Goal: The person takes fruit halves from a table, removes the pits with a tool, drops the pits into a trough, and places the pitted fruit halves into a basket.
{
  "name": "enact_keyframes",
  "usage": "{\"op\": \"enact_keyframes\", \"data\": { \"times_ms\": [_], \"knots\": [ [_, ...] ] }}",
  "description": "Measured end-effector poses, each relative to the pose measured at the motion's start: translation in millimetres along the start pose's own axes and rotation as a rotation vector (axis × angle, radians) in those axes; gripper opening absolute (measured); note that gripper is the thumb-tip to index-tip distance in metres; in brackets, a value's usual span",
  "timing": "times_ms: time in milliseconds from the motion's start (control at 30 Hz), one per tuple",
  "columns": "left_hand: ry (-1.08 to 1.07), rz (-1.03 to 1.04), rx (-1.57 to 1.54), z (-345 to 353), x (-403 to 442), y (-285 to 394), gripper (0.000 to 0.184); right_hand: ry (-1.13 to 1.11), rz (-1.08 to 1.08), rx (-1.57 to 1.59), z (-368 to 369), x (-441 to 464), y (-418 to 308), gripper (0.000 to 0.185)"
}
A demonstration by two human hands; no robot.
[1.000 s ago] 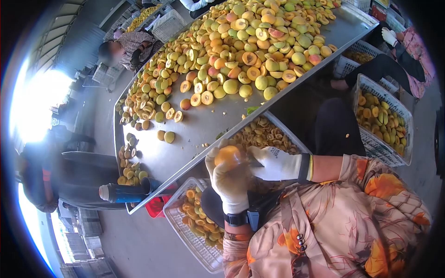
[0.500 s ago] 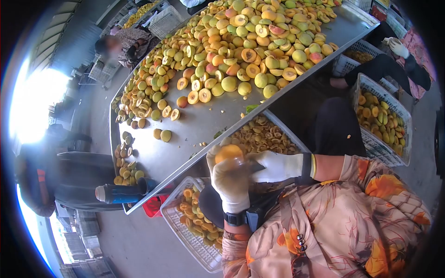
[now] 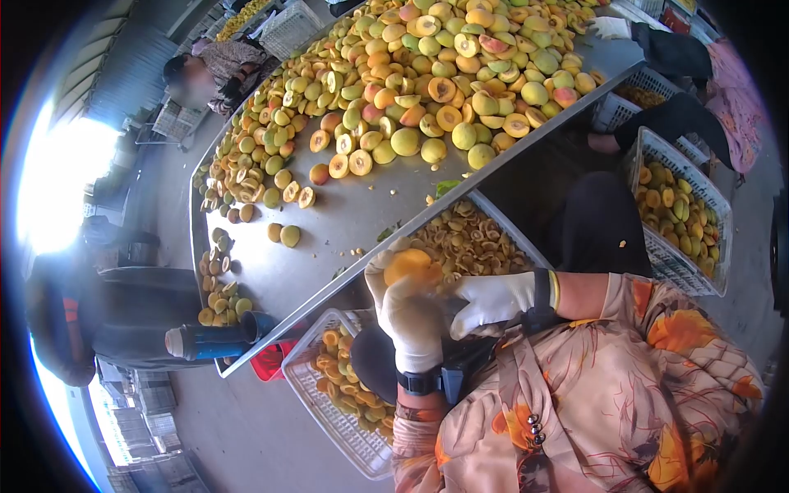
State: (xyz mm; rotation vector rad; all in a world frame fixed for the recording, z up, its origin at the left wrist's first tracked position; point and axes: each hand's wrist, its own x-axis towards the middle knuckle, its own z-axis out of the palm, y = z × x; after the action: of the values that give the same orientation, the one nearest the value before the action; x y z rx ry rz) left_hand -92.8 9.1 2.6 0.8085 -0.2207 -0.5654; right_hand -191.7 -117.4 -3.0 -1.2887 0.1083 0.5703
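A fruit (image 3: 408, 265) sits in the left hand (image 3: 408, 312), which points forward with fingers curled round it. The right hand (image 3: 495, 299) is crosswise just beside, its fingers' grip too blurred to tell. Beyond are a crate (image 3: 513, 232) and the bench (image 3: 353, 201).

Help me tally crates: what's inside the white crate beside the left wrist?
Yellow-orange stone-fruit halves show inside the white crate. Whatever lies beneath them is hidden; a dark-trousered knee covers part too.

The table (image 3: 362, 214) is smooth metal, glossy where light strikes it; the gloves (image 3: 497, 297) are matt knitted cloth, the crate (image 3: 341, 431) hard plastic, the shirt (image 3: 592, 378) matt cloth, the piled fruit (image 3: 404, 141) smooth-skinned
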Motion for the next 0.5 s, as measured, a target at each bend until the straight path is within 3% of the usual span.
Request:
{"op": "enact_keyframes", "data": {
  "times_ms": [100, 200, 300, 400, 467, 500],
  "knots": [
    [0.047, -0.026, 0.073, -1.3, -0.8, -0.6, 0.041, 0.144, -0.491, -0.421, -5.7, 17.5, 20.7, 0.03],
    [0.049, -0.019, 0.143, -2.9, 2.4, -3.1, 0.04, 0.302, -0.536, -0.722, -6.9, 18.0, 20.8, 0.037],
    [0.074, 0.215, 0.212, -36.3, 11.0, 1.7, 0.032, 0.285, -0.22, -0.736, -17.4, -2.1, 9.4, 0.029],
    [0.098, 0.277, 0.119, -76.6, -0.6, 41.2, 0.032, 0.319, -0.099, -0.766, -24.5, -3.3, 22.1, 0.028],
    [0.129, 0.282, 0.118, -111.2, -21.0, 76.6, 0.037, 0.349, -0.148, -0.744, -26.3, -6.6, 25.7, 0.031],
    [0.229, 0.306, 0.317, -130.4, -32.6, 92.3, 0.037, 0.359, -0.135, -0.773, -28.4, -3.6, 32.3, 0.032]
  ]
}}
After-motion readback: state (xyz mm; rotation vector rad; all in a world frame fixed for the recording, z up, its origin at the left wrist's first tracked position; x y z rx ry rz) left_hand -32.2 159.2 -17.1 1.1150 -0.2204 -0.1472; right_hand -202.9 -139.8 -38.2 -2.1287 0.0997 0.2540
